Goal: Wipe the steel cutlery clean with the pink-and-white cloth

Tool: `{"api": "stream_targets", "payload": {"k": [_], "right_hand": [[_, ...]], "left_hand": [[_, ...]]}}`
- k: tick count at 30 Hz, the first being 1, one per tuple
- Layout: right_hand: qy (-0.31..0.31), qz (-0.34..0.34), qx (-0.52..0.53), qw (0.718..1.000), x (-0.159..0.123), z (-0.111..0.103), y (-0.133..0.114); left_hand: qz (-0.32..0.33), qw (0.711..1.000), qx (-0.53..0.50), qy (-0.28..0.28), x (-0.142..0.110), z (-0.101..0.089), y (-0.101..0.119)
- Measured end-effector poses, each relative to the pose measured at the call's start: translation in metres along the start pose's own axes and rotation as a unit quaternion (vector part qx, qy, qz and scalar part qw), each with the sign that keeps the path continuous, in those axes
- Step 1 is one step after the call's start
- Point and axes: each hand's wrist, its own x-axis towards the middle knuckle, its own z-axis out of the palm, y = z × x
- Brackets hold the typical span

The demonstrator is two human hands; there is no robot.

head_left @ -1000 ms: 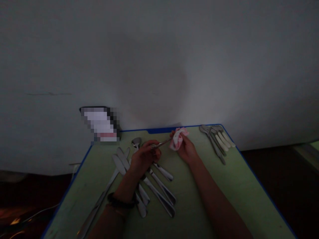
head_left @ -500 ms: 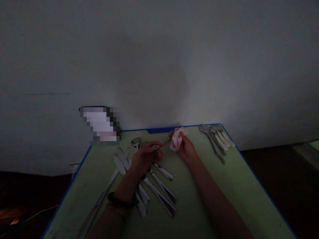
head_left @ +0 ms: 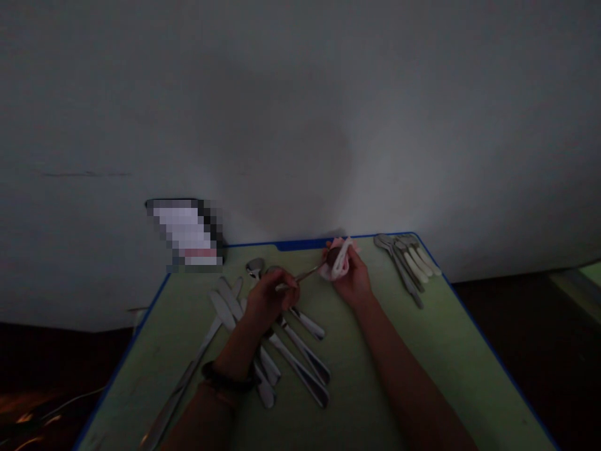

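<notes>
My left hand (head_left: 275, 292) is closed on the handle of a metal spoon (head_left: 308, 273), which slants up to the right. The spoon's dark bowl rests against a crumpled pink and white cloth (head_left: 343, 262). My right hand (head_left: 354, 279) grips this cloth around the bowl, its fingers partly hidden by the folds. Below and beside my left hand lie several knives (head_left: 224, 310) and other pieces of metal cutlery (head_left: 300, 368), partly covered by the hand and forearm. The head of another spoon (head_left: 255, 267) shows just behind my left hand.
A group of spoons and white-handled cutlery (head_left: 407, 260) lies at the table's far right corner. A blurred-out phone-like device (head_left: 188, 235) leans on the wall (head_left: 300, 125) at the far left. The light green table (head_left: 413, 369) has a blue edge.
The cloth has opened and turned, so the spoon's bowl now shows. My left hand's fingers have shifted along the handle. The cutlery on the table stays where it was.
</notes>
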Motion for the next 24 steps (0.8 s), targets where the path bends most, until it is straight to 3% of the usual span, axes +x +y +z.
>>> {"api": "stream_targets", "payload": {"k": [4, 9, 16, 24], "right_hand": [[0.024, 0.007, -0.022, 0.999, 0.002, -0.002, 0.003], [0.017, 0.008, -0.031, 0.999, -0.001, 0.002, 0.004], [-0.011, -0.022, -0.054, 0.998, -0.006, 0.004, 0.007], [0.028, -0.025, -0.030, 0.999, -0.001, -0.001, 0.004]], "left_hand": [[-0.036, 0.997, 0.075, -0.010, 0.003, -0.003, -0.009], [-0.036, 0.994, 0.103, -0.015, 0.004, -0.004, -0.013], [-0.028, 0.995, 0.099, -0.011, 0.003, -0.004, -0.015], [-0.045, 0.997, 0.061, -0.015, 0.003, -0.003, -0.009]]}}
